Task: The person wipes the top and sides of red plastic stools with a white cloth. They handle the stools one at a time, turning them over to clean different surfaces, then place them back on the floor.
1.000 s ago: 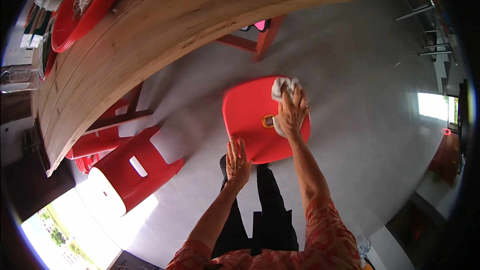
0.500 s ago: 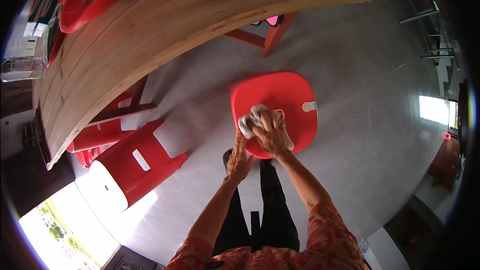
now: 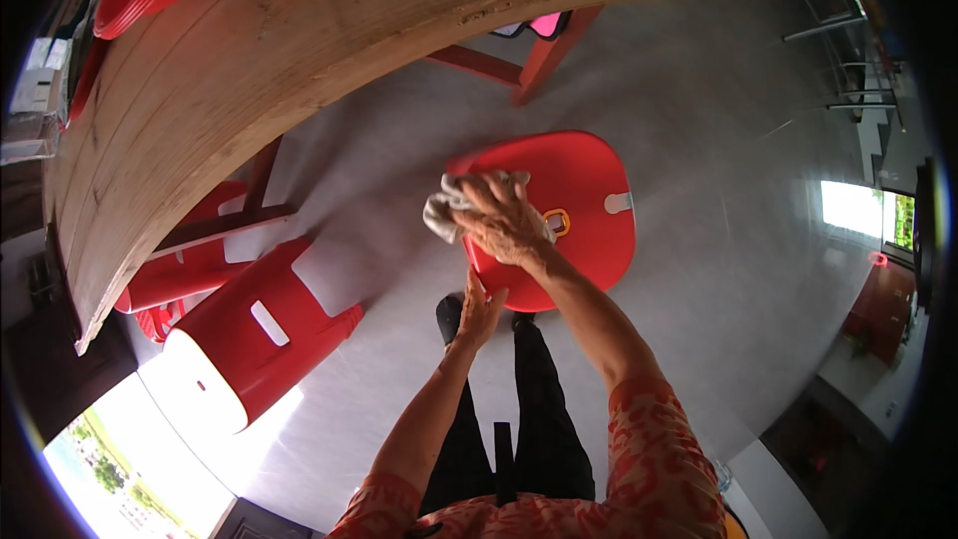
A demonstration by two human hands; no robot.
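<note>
**Inspector:** Position of the work, please.

**Onlooker:** A red stool point(image 3: 579, 202) stands on the grey floor point(image 3: 718, 269) directly ahead of the person, seat upward; its near rim is just above the person's feet. The right hand point(image 3: 507, 223) lies flat over a bunched pale cloth point(image 3: 447, 208), fingers curled round it and pressing it onto the left part of the seat; the cloth spills past the seat's left edge.

**Inspector:** And the other hand?

**Onlooker:** The left hand point(image 3: 481, 311) is at the near rim, fingers spread and upright against the edge; it appears to steady the stool, holding nothing else. It is the lower of the two; the right reaches further onto the seat.

**Inspector:** Which way does the seat run?

**Onlooker:** Its bare remainder lies to the right of the cloth, with a small handle slot point(image 3: 557, 223) beside the knuckles and a pale mark point(image 3: 619, 204) nearer the right rim.

**Inspector:** Anything obscured?

**Onlooker:** The stool's legs are hidden beneath the seat; whether the left thumb hooks under the rim, I cannot tell. More red stools point(image 3: 249, 319) lie to the left under a wooden table point(image 3: 299, 70), bent by the lens.
</note>
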